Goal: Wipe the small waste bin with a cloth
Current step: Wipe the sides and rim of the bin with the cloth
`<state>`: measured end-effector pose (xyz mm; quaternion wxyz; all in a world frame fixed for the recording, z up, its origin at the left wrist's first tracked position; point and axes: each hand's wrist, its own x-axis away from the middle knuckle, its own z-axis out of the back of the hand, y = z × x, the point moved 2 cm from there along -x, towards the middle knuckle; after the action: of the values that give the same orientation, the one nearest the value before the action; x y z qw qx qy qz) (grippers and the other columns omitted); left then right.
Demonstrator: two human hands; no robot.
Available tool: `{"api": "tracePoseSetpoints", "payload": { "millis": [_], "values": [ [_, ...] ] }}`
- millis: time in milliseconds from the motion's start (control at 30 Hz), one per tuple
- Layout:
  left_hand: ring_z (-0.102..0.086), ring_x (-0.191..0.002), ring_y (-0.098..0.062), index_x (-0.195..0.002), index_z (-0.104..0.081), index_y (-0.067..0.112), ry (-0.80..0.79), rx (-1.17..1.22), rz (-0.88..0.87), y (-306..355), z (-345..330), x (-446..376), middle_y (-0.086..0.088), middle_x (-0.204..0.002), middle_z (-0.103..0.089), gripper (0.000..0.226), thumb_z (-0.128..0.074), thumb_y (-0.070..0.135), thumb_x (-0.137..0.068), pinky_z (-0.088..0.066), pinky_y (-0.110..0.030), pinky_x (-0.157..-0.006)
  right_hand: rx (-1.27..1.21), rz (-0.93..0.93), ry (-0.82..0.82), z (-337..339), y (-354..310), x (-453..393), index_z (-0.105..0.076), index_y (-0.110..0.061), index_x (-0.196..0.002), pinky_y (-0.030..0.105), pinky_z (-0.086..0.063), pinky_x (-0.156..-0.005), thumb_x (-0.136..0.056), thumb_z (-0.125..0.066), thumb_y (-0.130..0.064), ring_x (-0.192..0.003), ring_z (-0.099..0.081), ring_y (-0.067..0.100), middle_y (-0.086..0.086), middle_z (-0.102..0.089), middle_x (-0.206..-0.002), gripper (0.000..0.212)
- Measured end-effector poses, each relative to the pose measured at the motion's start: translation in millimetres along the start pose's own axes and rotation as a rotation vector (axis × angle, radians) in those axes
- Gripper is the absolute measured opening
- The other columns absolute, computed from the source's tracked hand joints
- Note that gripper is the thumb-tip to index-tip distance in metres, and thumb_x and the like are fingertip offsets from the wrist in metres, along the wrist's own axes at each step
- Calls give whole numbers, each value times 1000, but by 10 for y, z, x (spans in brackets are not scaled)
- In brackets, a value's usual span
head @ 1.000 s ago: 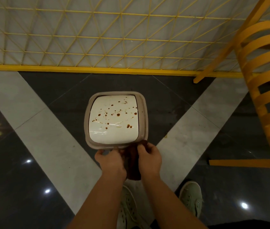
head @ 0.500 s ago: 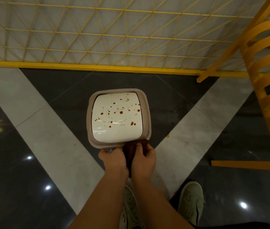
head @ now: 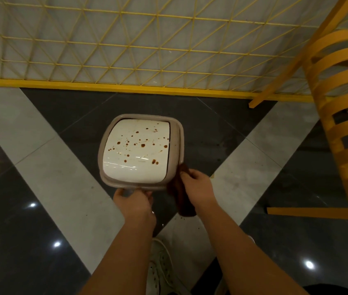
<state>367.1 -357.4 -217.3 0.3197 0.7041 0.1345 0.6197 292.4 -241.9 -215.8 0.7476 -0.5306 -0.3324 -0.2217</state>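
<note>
We look down on the small waste bin (head: pixel 140 151), which stands on the floor (head: pixel 47 167) just in front of our feet, on a dark tile between two pale stripes. Its white lid (head: pixel 137 151) carries many brown spots, so we judge that the wiping of the top is not yet done. Our left hand (head: pixel 132 202) holds the near rim with its fingers (head: pixel 119 191) curled over the edge, probably to keep the light bin from sliding. Our right hand (head: pixel 197 188) grips a dark brown cloth (head: pixel 181 196) at the near right corner of the bin, its fingers (head: pixel 187 174) pinching the cloth while the rest hangs down; this seems a good place to begin the stroke across the lid. The floor is glossy and reflects ceiling lights. Behind the bin runs a yellow wire fence (head: pixel 126 50), and a yellow slatted chair (head: pixel 339 116) stands at the right.
</note>
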Motion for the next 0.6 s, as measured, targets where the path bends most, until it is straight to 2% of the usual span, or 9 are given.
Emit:
{"api": "tracePoseSetpoints", "payload": {
  "millis": [100, 167, 267, 367, 433, 533, 600],
  "values": [
    [-62, -105, -29, -140, -40, 23, 10, -25, 10, -75, 5, 68, -10, -123, -59, 57, -61, 3, -90, -52, -49, -96, -42, -2, 65, -174, 236, 174, -62, -21, -106, 19, -44, -62, -94, -52, -32, -81, -60, 9, -5, -63, -89, 19],
    [-61, -109, -34, -136, -44, 21, -21, -51, 10, -115, -5, 95, -15, -126, -59, 56, -62, 0, -87, -51, -52, -95, -85, 50, 149, -234, 332, 258, -62, -19, -111, 18, -46, -67, -94, -54, -31, -86, -61, 9, -5, -65, -95, 22],
    [-61, -108, -35, -134, -38, 29, -79, -64, 38, -147, -27, 119, -17, -123, -58, 62, -61, -4, -87, -51, -51, -95, -186, 181, 292, -175, 346, 413, -61, -23, -112, 14, -48, -74, -90, -61, -28, -95, -61, 6, -8, -65, -103, 23],
    [-59, -111, -35, -122, -35, 37, -87, -131, 58, -164, -51, 146, -14, -127, -56, 52, -56, 2, -90, -48, -55, -97, -158, 330, 256, -169, 312, 623, -60, -36, -100, 15, -50, -80, -88, -64, -29, -97, -58, 0, -14, -63, -102, 15],
    [-58, -112, -36, -115, -34, 38, -73, -183, 41, -154, -50, 158, -14, -127, -56, 45, -54, 5, -92, -47, -58, -98, -44, 442, 211, -194, 287, 741, -56, -46, -95, 11, -46, -85, -87, -64, -28, -99, -55, -6, -20, -60, -103, 21],
    [-57, -110, -33, -118, -32, 33, -111, -177, 33, -128, -44, 160, -12, -122, -54, 44, -50, 1, -94, -47, -52, -99, 14, 618, 262, -162, 123, 744, -58, -43, -98, 5, -42, -86, -87, -65, -24, -101, -53, -9, -20, -59, -104, 23],
    [-57, -107, -29, -119, -32, 31, -137, -155, 25, -104, -56, 172, -11, -120, -53, 45, -50, -1, -94, -50, -46, -94, -21, 646, 298, -92, -80, 635, -60, -39, -101, 7, -44, -86, -88, -64, -23, -100, -54, -8, -17, -59, -105, 21]
  ]
}}
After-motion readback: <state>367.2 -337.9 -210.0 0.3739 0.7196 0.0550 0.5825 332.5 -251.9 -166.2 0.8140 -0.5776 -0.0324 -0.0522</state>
